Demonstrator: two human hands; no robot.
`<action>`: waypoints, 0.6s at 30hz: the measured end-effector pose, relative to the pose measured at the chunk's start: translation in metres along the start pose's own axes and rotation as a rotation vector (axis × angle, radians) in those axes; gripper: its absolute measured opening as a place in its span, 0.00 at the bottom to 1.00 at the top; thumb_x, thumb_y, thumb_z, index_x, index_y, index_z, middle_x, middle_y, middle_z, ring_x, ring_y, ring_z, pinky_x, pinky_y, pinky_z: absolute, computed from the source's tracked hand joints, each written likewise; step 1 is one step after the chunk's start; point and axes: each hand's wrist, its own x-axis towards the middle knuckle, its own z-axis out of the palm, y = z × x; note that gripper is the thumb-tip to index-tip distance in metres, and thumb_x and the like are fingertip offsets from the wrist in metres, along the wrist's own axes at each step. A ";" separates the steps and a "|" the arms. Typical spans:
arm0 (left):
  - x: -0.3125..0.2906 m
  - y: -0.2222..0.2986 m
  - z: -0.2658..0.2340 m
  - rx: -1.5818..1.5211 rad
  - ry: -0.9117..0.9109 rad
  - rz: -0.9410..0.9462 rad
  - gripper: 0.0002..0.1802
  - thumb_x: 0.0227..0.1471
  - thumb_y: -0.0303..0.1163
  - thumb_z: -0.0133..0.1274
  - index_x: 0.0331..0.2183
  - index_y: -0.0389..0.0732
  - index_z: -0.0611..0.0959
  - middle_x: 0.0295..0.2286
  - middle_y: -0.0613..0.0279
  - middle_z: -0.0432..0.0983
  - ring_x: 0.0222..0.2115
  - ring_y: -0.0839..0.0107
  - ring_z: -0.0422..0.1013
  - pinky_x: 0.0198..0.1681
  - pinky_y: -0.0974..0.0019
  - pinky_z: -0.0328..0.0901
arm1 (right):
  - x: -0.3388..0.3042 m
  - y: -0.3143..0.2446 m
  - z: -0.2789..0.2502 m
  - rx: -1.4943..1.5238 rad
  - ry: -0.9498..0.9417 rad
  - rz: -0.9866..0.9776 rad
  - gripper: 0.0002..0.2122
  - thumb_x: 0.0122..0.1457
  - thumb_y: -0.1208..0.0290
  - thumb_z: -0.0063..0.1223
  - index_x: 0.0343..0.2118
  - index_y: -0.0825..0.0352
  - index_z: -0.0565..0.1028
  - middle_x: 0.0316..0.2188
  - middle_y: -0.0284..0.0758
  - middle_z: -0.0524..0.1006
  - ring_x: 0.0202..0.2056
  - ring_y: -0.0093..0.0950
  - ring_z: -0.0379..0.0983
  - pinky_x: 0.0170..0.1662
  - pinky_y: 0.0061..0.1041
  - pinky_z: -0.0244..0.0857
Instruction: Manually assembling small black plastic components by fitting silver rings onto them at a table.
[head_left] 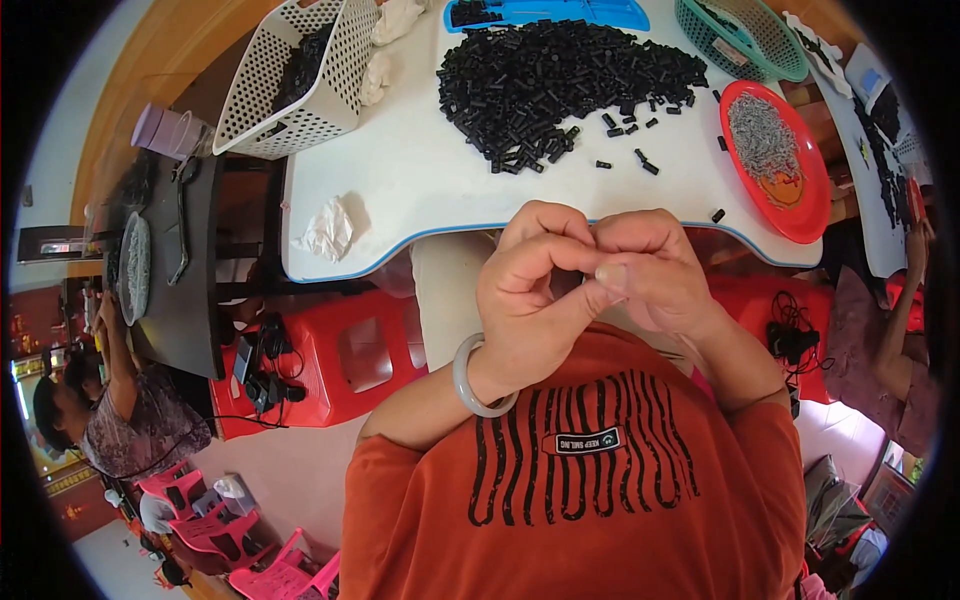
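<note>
Both hands meet in front of my chest, just off the near edge of the white table (pixel 400 205). My left hand (pixel 530 295) is closed in a pinch, its thumb and forefinger pressed against the other hand's fingertips. My right hand (pixel 660 270) is likewise closed, thumb laid over the joined fingertips. Whatever sits between them is hidden. Beyond the hands lies a big heap of small black plastic cylindrical pieces (pixel 545 85), with several strewn loose at its near side. To the right, a red oval tray (pixel 818 200) bears a pile of small silvery metal pieces (pixel 765 140).
A white perforated basket (pixel 330 90) stands at the left, near a crumpled tissue (pixel 328 232). At the back are a blue tray (pixel 590 12) and a green basket (pixel 790 55). Red stools (pixel 325 365) flank me. Other people sit at tables on both sides.
</note>
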 end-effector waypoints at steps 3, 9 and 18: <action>0.000 -0.003 -0.001 -0.008 0.016 -0.006 0.10 0.39 0.16 0.60 0.29 0.34 0.79 0.35 0.61 0.66 0.34 0.76 0.65 0.37 0.75 0.61 | 0.003 -0.005 -0.004 -0.012 -0.022 0.048 0.08 0.53 0.72 0.53 0.22 0.71 0.72 0.19 0.25 0.69 0.23 0.12 0.61 0.25 0.15 0.54; 0.003 -0.008 -0.006 -0.032 0.070 -0.057 0.12 0.40 0.14 0.58 0.30 0.33 0.77 0.35 0.60 0.67 0.33 0.77 0.65 0.37 0.76 0.61 | 0.011 -0.044 -0.041 -1.215 -0.002 -0.316 0.11 0.49 0.65 0.57 0.24 0.69 0.72 0.21 0.33 0.71 0.24 0.28 0.68 0.28 0.24 0.61; 0.006 -0.016 -0.008 -0.150 0.108 -0.120 0.11 0.42 0.13 0.56 0.31 0.33 0.75 0.34 0.62 0.66 0.29 0.80 0.63 0.33 0.78 0.60 | 0.029 -0.081 -0.143 -2.707 -0.109 -0.062 0.12 0.42 0.73 0.53 0.32 0.70 0.73 0.32 0.38 0.74 0.41 0.35 0.68 0.58 0.40 0.48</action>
